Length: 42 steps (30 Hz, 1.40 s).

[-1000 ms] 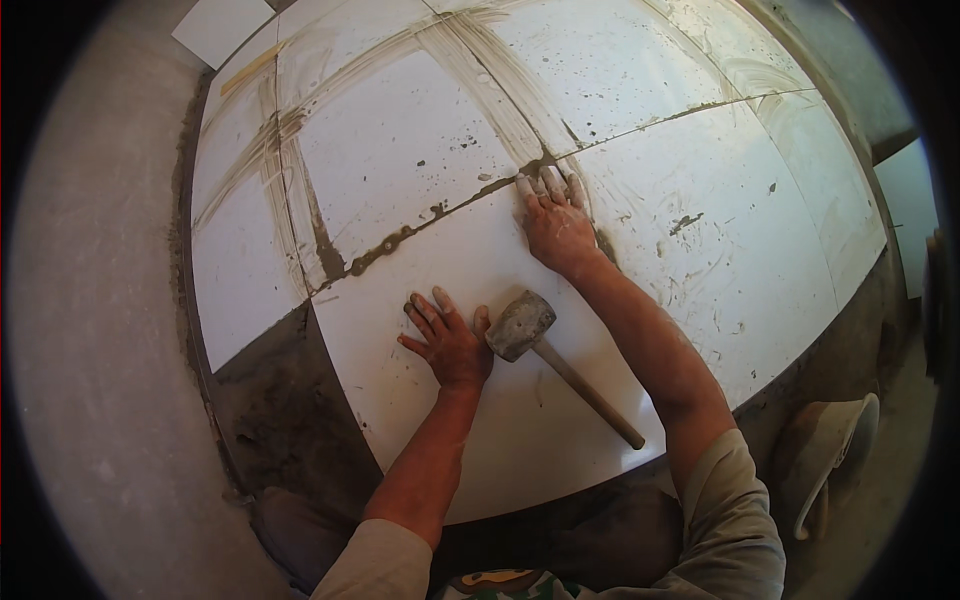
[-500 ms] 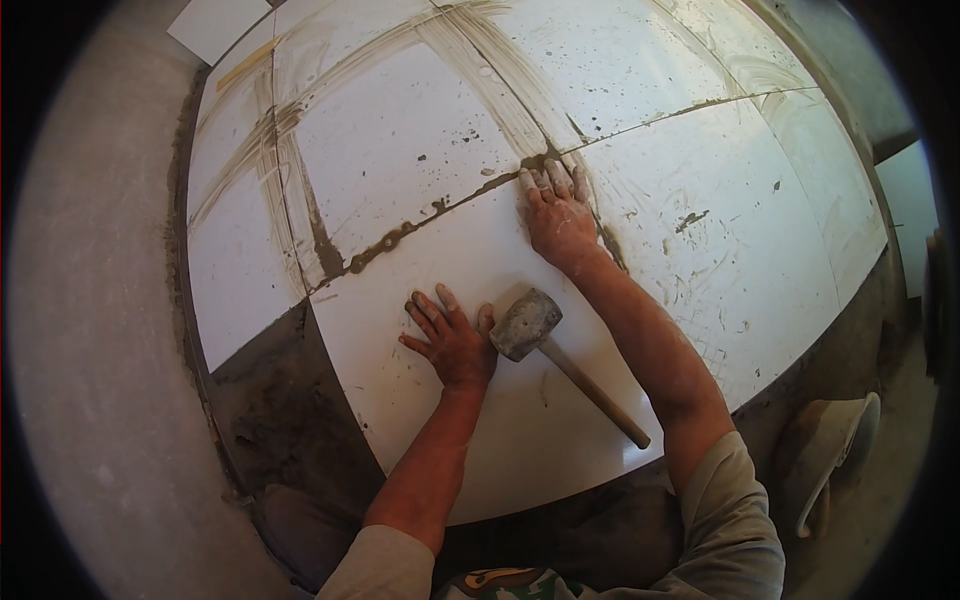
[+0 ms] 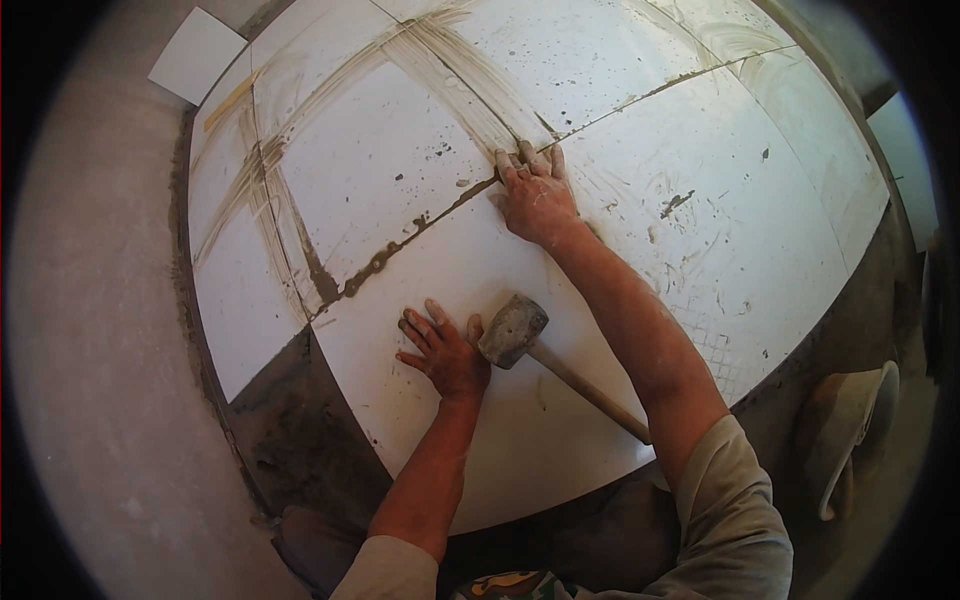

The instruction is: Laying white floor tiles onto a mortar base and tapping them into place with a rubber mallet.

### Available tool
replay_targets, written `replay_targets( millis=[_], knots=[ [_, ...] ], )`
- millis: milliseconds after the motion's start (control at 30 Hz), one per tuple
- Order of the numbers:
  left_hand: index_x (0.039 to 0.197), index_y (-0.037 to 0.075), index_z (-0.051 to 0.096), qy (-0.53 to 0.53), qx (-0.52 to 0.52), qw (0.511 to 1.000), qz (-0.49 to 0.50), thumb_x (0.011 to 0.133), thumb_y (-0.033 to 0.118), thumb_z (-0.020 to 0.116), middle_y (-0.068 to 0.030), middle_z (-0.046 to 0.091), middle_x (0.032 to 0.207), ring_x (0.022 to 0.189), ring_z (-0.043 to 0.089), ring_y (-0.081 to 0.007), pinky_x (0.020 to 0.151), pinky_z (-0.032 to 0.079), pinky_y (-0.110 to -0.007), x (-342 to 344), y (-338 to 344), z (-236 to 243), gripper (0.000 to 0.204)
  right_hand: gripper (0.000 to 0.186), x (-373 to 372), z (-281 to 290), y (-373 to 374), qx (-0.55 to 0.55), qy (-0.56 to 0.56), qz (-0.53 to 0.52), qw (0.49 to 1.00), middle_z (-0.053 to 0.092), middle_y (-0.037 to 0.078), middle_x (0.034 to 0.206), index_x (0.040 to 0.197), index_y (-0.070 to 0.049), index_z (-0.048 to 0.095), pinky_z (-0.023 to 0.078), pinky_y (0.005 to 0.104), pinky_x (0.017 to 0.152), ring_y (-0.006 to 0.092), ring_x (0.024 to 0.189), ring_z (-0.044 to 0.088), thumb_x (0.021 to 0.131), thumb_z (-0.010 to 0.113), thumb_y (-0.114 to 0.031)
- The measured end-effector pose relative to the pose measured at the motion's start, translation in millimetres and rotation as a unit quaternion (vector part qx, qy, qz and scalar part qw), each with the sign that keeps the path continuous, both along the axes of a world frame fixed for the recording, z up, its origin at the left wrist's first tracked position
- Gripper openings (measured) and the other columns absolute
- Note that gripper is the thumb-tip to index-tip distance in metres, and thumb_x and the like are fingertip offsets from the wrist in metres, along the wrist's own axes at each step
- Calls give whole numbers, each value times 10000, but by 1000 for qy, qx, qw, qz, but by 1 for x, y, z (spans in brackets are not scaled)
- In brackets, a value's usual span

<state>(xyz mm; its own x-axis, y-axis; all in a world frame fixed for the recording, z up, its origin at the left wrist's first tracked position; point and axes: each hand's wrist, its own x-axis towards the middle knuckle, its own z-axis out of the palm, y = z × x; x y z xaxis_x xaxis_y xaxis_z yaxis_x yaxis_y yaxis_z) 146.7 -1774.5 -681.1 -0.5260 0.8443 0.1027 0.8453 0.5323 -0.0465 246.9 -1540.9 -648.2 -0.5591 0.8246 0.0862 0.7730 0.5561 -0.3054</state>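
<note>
My left hand (image 3: pixel 443 351) lies flat with fingers spread on a large white floor tile (image 3: pixel 480 440), near its left side. A rubber mallet (image 3: pixel 513 331) with a wooden handle rests on the same tile, its head touching the thumb side of that hand. My right hand (image 3: pixel 536 196) reaches forward, palm down, fingertips pressed at the mortar-filled joint (image 3: pixel 410 233) where the tile's far corner meets its neighbours. Neither hand holds anything.
More white tiles (image 3: pixel 650 70) smeared with mortar cover the floor ahead and to the right. A bare patch of wet mortar bed (image 3: pixel 290 430) lies to the lower left. Grey screed (image 3: pixel 90 330) runs along the left. A loose tile (image 3: pixel 196 55) lies at the far left. A light-coloured bucket (image 3: pixel 850 430) stands at the right.
Both hands and the mallet stay in nearly the same places. The right hand's fingers have shifted slightly along the joint at the tile corner.
</note>
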Motion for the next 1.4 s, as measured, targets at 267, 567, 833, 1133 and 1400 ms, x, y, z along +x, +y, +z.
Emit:
replay_targets(
  millis=[267,567,833,1133,1400],
  knots=[
    [1472,13,201,-10,-4,1000,2,949,473,495,-345,184,1492,1389,178,-508,970,182,-767,-2,0,1,756,613,22,-4,-29,34,13,-2,999,510,163,1385,1445,-27,344,65,587,1155,297,1441,233,937,505,-329],
    [1472,12,199,-13,2,1000,-3,954,469,487,-339,177,1498,1388,168,-521,968,171,-774,-3,-1,1,748,631,44,-4,-21,19,56,-50,997,359,135,1504,1463,-82,325,89,583,1155,315,1442,223,922,544,-321],
    [1475,15,186,-20,-5,1000,0,952,466,493,-339,160,1503,1390,159,-521,974,164,-774,1,1,0,756,644,10,-3,20,-8,35,-71,997,365,121,1504,1473,-92,314,97,574,1156,304,1448,213,937,524,-380],
    [1478,14,192,-9,4,1000,-1,949,477,490,-350,173,1494,1383,175,-525,960,179,-779,0,0,1,763,646,3,1,20,-13,31,-65,997,433,122,1461,1466,-73,320,73,587,1152,285,1444,234,940,514,-393],
    [1459,-28,223,2,10,1000,6,939,485,490,-360,184,1482,1377,185,-529,953,185,-780,3,3,0,777,596,-2,-6,9,-6,30,-34,999,488,128,1417,1435,-70,370,68,588,1153,293,1434,260,935,523,-356]
  ],
)
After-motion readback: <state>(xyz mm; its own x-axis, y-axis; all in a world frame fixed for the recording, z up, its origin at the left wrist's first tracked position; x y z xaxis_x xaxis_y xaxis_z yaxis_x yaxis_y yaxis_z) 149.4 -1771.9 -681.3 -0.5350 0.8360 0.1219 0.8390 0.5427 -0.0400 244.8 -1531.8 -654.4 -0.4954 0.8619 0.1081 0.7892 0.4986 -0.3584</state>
